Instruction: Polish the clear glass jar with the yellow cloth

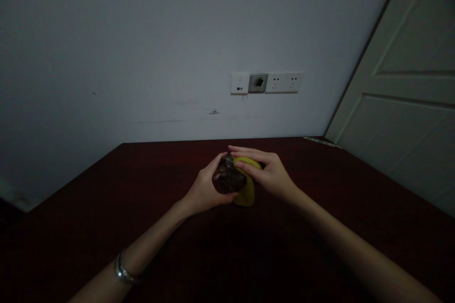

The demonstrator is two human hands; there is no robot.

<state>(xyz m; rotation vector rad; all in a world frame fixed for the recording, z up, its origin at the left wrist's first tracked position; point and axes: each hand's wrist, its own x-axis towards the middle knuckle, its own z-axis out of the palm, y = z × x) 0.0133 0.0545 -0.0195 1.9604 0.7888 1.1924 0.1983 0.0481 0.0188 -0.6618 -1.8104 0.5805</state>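
Over the middle of the table, my left hand [205, 187] curves its fingers and thumb around a dark brown, shiny, rounded object [231, 179] with pale glints. Its exact kind is hard to make out in the dim light. My right hand [267, 167] presses a yellow cloth [245, 195] against the right side of this object. Part of the cloth hangs down below the right fingers, beside the left thumb. The fingertips of both hands nearly meet at the object's top.
Dark red-brown table [159, 165] runs back to a pale wall [159, 47]. White sockets [284, 83] and a grey wall plate [258, 83] are set in the wall. A white panelled door [408, 85] stands at right. A narrow pale strip [322, 141] lies at the table's back right edge.
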